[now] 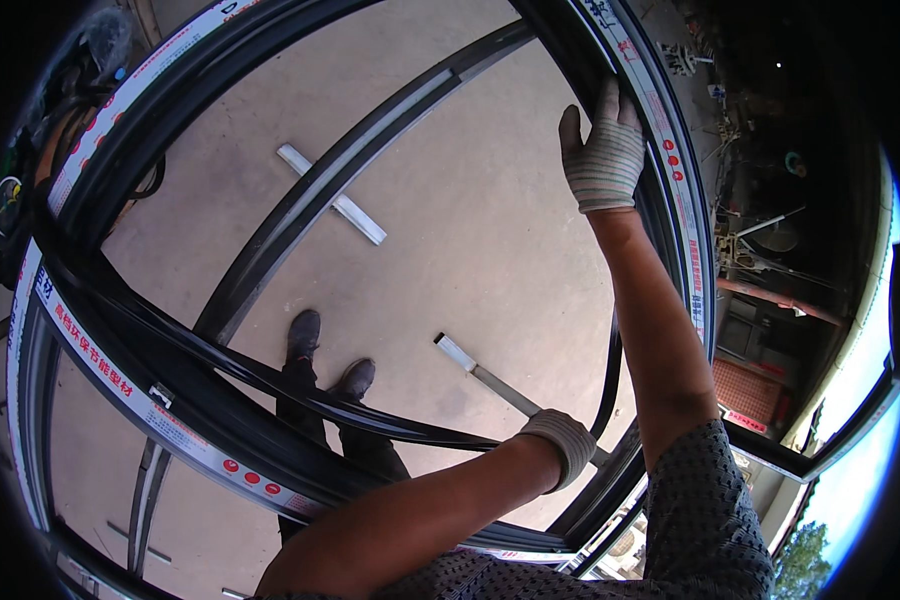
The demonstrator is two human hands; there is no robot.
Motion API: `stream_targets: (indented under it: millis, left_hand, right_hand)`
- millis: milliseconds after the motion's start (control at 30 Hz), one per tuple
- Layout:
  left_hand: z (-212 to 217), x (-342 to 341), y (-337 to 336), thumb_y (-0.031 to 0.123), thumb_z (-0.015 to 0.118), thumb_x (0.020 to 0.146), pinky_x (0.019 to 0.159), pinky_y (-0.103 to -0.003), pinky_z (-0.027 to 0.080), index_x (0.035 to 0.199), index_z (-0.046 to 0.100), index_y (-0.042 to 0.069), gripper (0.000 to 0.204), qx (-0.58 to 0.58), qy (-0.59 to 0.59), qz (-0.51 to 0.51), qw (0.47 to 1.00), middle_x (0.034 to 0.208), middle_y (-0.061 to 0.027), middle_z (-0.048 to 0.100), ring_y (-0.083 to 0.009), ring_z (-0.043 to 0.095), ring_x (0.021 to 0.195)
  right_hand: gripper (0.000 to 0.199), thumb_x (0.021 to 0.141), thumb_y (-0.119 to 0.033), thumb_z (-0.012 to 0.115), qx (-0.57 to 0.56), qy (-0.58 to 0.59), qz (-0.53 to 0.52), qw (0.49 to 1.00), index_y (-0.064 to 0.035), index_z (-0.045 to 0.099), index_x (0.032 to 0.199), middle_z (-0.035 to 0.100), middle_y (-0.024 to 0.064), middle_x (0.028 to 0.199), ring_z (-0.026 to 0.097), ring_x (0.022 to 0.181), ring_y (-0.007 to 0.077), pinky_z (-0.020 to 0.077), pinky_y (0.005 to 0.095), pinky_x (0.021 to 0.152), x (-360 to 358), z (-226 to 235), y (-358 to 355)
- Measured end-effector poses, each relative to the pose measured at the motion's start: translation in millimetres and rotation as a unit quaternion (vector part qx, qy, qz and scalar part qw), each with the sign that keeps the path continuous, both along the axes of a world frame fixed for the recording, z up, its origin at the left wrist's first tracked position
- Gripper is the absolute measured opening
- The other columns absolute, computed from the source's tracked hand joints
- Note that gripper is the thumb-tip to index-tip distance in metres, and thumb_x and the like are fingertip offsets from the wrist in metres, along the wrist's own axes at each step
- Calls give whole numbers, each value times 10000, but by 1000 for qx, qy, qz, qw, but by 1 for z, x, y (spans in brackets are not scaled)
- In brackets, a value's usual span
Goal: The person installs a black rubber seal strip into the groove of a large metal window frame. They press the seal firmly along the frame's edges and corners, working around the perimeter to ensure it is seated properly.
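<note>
A large black window frame (185, 430), with printed white protective film along its sides, surrounds me. My right hand (607, 160), in a striped knit glove, lies against the inner side of the frame's right member. Its fingers stretch along the profile and its thumb stands apart. Lower down, my left hand (562, 448), in a similar glove, is closed around a long black rubber strip (370, 415). The strip crosses from the frame's left side to that hand, and a loop of it rises beyond. The left fingertips are hidden behind the hand.
A dark crossbar (355, 165) spans the space beyond the frame opening. Silver bar ends (360, 220) show below it, and another metal bar (490, 380) reaches toward my left hand. My shoes (305, 335) are on the concrete floor (450, 260). Cluttered gear (760, 225) lies at right.
</note>
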State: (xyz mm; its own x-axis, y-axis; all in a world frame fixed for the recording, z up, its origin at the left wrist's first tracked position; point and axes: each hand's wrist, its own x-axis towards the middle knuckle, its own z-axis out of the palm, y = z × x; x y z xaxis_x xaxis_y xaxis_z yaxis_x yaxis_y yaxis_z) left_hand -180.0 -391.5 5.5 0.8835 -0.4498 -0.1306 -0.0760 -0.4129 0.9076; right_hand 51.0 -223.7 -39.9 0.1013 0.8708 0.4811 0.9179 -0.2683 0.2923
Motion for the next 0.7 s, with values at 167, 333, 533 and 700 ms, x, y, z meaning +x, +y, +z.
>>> stream_targets:
  millis: [167,333,533,700]
  left_hand:
    - [5,-5,0,70,695,844,681,-441,592,1012,772,26,190,3,-20,-15,1000,916,-165,773,-320,760,855]
    - [5,-5,-4,65,663,868,682,-439,590,992,772,19,171,1,-35,-13,999,909,-164,770,-317,756,841]
    - [3,0,4,68,687,846,674,-442,588,922,776,15,128,11,-18,-13,1000,906,-181,765,-324,756,835]
    - [-1,3,4,74,688,834,668,-457,586,939,749,2,141,10,-24,-11,1000,873,-201,754,-338,756,828]
  right_hand:
    - [536,955,-247,644,15,-51,-8,999,21,518,1402,646,278,1155,678,938,421,579,487,804,13,-7,5]
    - [576,902,-213,671,27,-36,42,998,35,510,1397,570,275,1294,586,1141,445,473,542,1002,10,-8,2]
    - [709,838,-263,760,62,-71,160,983,-24,483,1445,541,243,1381,516,1298,421,401,563,1089,-27,52,12]
    - [823,846,-425,783,-31,-159,-39,986,-28,454,1487,532,254,1430,544,1287,425,439,515,1094,6,82,10]
